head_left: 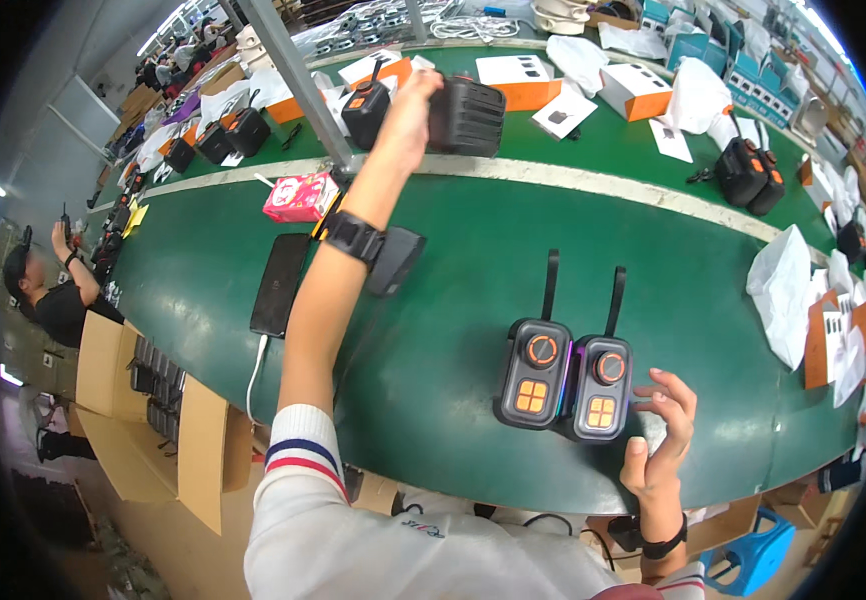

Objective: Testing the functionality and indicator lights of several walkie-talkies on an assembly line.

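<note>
My left hand (410, 122) reaches across the table to the far strip, its fingers closed at the upper left corner of a black ribbed portable speaker (468, 118). Just left of that hand stands another black speaker (365, 115) with orange parts. Near me, two black portable speakers stand side by side: the left one (531, 375) and the right one (601, 390). Each has an orange-ringed knob, orange buttons and an upright strap, and purple light glows between them. My right hand (665, 430) is open beside the right speaker, fingers apart and curved, holding nothing.
A black phone (281, 285) with a white cable and a pink tissue pack (300, 198) lie by the metal post (298, 80). Beyond the pale divider are white-orange boxes (636, 90) and more speakers (743, 172). Left are an open carton (148, 420) and a co-worker (58, 300).
</note>
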### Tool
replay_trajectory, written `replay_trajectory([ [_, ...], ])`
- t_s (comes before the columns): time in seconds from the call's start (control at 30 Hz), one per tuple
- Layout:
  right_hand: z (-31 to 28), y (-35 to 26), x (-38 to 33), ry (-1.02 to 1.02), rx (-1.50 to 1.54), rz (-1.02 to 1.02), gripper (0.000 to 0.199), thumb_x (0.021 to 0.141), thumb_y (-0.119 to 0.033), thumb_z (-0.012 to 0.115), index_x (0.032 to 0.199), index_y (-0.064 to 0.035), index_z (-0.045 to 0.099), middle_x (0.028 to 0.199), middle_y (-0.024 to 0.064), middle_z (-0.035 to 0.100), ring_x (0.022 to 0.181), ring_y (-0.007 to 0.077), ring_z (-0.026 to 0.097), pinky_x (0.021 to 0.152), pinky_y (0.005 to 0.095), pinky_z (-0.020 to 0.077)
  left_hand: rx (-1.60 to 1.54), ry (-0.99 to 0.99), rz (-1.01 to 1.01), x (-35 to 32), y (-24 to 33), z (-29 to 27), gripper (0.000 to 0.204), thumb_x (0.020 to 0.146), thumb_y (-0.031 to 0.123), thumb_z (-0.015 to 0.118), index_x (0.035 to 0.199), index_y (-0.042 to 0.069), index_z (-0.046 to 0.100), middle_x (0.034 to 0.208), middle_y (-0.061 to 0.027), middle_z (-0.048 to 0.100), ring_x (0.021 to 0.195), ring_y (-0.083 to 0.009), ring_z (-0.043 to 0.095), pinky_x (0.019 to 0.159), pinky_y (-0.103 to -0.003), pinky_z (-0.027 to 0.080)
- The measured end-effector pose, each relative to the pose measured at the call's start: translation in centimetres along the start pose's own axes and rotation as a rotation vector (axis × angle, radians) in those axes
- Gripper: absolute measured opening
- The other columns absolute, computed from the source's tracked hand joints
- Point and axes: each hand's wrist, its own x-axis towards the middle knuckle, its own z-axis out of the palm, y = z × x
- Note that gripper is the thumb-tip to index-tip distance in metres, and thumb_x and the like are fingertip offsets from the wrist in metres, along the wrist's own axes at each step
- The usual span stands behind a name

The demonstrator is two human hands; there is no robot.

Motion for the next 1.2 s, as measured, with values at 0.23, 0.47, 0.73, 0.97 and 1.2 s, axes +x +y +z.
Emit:
replay_trajectory([
  [0.23,0.0,-0.5,0.0,-0.016,-0.004,-0.04,0.042,0.089,-0.031,0.053,0.121,-0.0062,0.042,0.119,0.0269,0.048,0.085,0.0302,0.06,0.075,0.0403,0.0508,-0.701,-0.583,-0.35,-7.2,2.1,-5.0,0.032,0.1,0.034,0.029,0.087,0.01,0.046,0.085,-0.0117,0.065,0.081,-0.0316,0.059,0.077,-0.04,0.044],
  [0.47,0.1,-0.7,0.1,-0.003,-0.031,-0.035,0.038,0.09,-0.027,0.05,0.12,-0.0051,0.043,0.118,0.0276,0.048,0.086,0.0294,0.06,0.076,0.0403,0.0506,-0.51,-0.865,-0.362,-13.7,1.2,-1.7,0.047,0.101,0.036,0.029,0.071,0.001,0.036,0.069,-0.0104,0.041,0.057,-0.0391,0.063,0.05,-0.045,0.055],
  [0.73,0.6,-0.8,0.0,0.002,-0.024,-0.039,0.036,0.088,-0.023,0.049,0.118,-0.0035,0.044,0.119,0.0279,0.049,0.086,0.0271,0.058,0.072,0.0359,0.0515,-0.306,-0.719,-0.299,-16.3,0.1,0.0,0.043,0.101,0.04,0.031,0.082,0.003,0.04,0.073,-0.0112,0.047,0.078,-0.0383,0.067,0.067,-0.039,0.056],
  [0.97,0.7,-1.0,-0.4,0.002,-0.014,0.007,0.036,0.088,-0.023,0.05,0.117,-0.0024,0.045,0.119,0.0276,0.05,0.089,0.0281,0.056,0.075,0.0377,0.0495,-0.261,-0.511,-0.262,-19.5,3.1,-1.5,0.052,0.091,0.032,0.049,0.132,0.006,0.03,0.138,-0.0203,0.035,0.128,-0.0338,0.04,0.104,-0.042,0.035],
  [1.2,0.5,-1.2,-0.4,-0.051,-0.068,0.007,0.035,0.088,-0.024,0.05,0.116,-0.0033,0.045,0.117,0.0275,0.051,0.101,0.0339,0.054,0.085,0.0428,0.0454,-0.033,-0.737,-0.287,-22.4,5.2,-2.9,0.066,0.076,0.01,0.056,0.135,0.002,0.027,0.142,-0.021,0.029,0.13,-0.0258,0.035,0.108,-0.037,0.027],
])
